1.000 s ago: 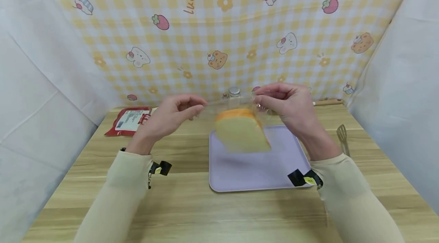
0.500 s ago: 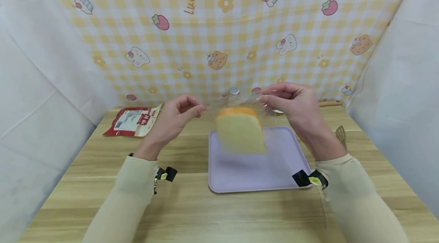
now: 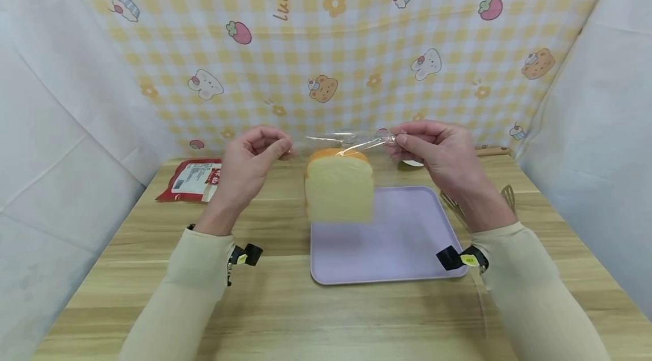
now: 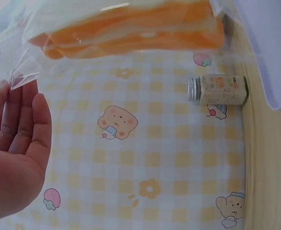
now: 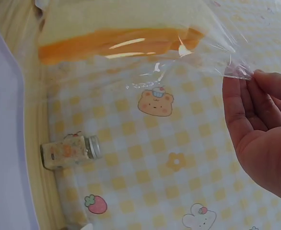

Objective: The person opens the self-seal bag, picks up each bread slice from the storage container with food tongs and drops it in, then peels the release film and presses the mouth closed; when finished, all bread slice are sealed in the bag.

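Observation:
A clear plastic bag (image 3: 374, 140) with sliced bread (image 3: 340, 188) in it hangs over the lilac tray (image 3: 392, 262), its top stretched between my two hands. My left hand (image 3: 248, 171) pinches one upper corner between thumb and fingertips; the left wrist view shows the film (image 4: 28, 62) drawn to a point there. At the opposite corner, my right hand (image 3: 442, 160) pinches the gathered plastic, its thumb over the curled fingers. Orange crust edges (image 5: 121, 43) show through the film from the right wrist. The bread sits below the taut top edge, over the tray's back left part.
A red and white food packet (image 3: 189, 181) lies at the back left. A glass jar with a silver lid (image 4: 222, 89) stands at the back by the patterned cloth. Slotted utensils (image 3: 507, 196) lie right of the tray, and a wooden handle (image 3: 493, 151) lies at the back right.
The bread in the bag has swung left and straightened from a tilt. My hands have spread slightly apart, pulling the bag's top tauter, and the left hand has risen a little.

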The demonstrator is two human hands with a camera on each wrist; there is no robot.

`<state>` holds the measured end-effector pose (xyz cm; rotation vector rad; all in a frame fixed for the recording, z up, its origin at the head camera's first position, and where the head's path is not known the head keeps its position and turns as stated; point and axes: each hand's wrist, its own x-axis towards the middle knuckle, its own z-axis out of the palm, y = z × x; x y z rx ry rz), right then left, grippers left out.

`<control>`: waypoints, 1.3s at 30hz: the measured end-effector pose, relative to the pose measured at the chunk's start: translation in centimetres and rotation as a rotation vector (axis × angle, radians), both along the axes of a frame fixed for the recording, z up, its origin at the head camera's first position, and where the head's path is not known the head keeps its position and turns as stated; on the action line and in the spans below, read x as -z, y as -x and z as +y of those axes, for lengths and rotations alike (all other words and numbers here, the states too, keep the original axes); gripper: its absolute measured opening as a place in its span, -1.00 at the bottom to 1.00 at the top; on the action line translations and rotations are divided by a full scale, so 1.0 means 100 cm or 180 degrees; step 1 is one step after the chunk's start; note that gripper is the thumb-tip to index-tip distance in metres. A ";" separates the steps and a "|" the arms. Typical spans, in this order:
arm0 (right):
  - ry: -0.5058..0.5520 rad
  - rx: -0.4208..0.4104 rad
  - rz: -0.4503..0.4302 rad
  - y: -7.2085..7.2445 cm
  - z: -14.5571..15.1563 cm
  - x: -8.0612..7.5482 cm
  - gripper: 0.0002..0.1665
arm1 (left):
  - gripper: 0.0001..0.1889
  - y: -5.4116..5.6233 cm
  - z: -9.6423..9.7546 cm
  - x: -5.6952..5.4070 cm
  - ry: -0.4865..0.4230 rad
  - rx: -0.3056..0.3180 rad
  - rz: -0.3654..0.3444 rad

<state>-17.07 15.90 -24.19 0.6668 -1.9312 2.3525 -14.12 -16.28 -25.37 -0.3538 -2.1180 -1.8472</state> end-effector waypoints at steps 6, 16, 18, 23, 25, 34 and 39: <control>0.0015 0.0236 -0.0069 0.004 -0.010 0.005 -0.82 | -0.84 -0.001 -0.001 -0.002 -0.0151 0.0009 0.0105; -0.0087 0.0192 0.0029 0.002 -0.035 0.013 -0.89 | -0.86 -0.015 -0.025 -0.003 -0.0077 0.0088 0.0206; -0.0078 0.0130 -0.0004 -0.001 -0.042 0.014 -0.89 | -0.86 -0.020 -0.032 -0.003 -0.0044 0.0046 0.0223; -0.0053 -0.0005 -0.0107 -0.004 -0.065 0.020 -0.87 | -0.93 -0.032 -0.052 -0.002 -0.0122 0.0048 0.0204; -0.0019 -0.0091 -0.0165 -0.006 -0.076 0.023 -0.86 | -0.94 -0.039 -0.061 -0.001 -0.0145 0.0035 0.0165; -0.0048 -0.0542 -0.0403 -0.020 -0.128 0.043 -0.78 | -0.97 -0.075 -0.109 0.012 -0.0211 0.0057 0.0007; -0.0119 -0.0684 -0.0776 -0.024 -0.146 0.052 -0.75 | -0.96 -0.087 -0.131 0.017 -0.0108 0.0074 -0.0384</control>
